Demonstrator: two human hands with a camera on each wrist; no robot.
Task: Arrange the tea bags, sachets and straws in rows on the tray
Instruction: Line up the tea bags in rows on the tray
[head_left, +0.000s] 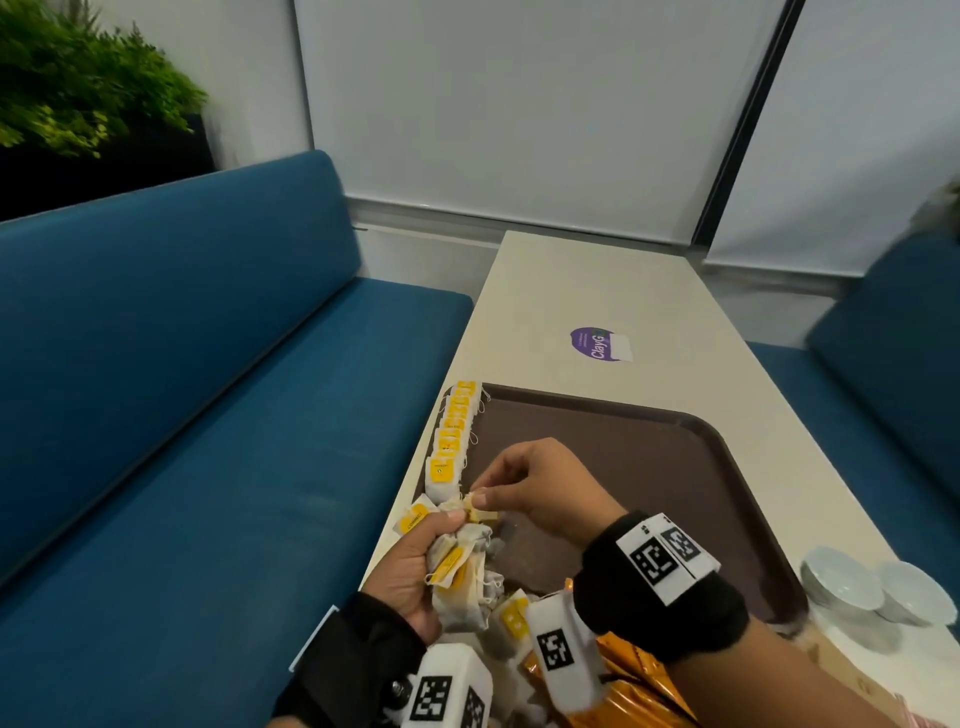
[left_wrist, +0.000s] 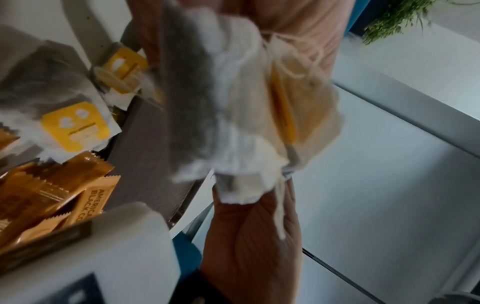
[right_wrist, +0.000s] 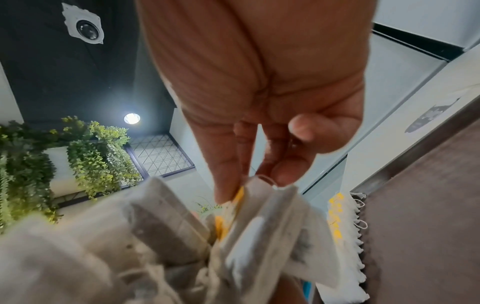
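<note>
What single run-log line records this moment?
left hand: grips tea bag bunch | right hand: pinches one tea bag | tray: one tea bag row along left edge

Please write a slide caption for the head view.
Left hand grips tea bags; right hand pinches one beside tray.

blue sofa (head_left: 218, 374), white table (head_left: 597, 291), plants (head_left: 78, 88)

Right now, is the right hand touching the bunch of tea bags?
Touching. The head view shows the right hand pinching a tea bag at the top of the bunch of tea bags.
</note>
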